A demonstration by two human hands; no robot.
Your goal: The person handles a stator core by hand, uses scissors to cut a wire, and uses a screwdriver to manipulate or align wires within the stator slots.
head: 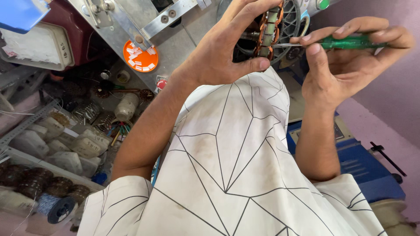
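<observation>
Left hand (pixel 227 48) was raised at top centre, closed around a wound stator (pixel 268 29): thumb along the lower edge, fingers curled over the top. Copper coils and pale insulation pieces showed between the fingers. The stator stood on edge, facing the right hand.

Right hand (pixel 345 57) was closed in a pinch on a green-handled screwdriver (pixel 350 42), thumb below and fingers lying along the handle. The thin metal shaft pointed left, tip touching or just at the stator's right edge; exact contact point was too small to tell.

Both forearms came up past a white shirt with thin black lines (pixel 236 175), which filled the lower middle of the view.

Behind the hands: a grey metal machine frame (pixel 131 26) with an orange disc (pixel 140 57) carrying small white tags, and a round wheel-like part (pixel 291 24) right behind the stator, partly hidden.

Left side, the desk (pixel 57 144) was cluttered: a white bottle (pixel 126 106), small springs or coils, bundled coloured wires (pixel 119 129), white packets in a metal rack (pixel 65 146), dark copper-wound coils (pixel 39 181) in a row, and a blue-and-white spool of thread (pixel 54 206) near the bottom left corner.

Right side, a blue box-like machine (pixel 367 164) sat on a pink surface (pixel 393 100), well below the right hand.
</observation>
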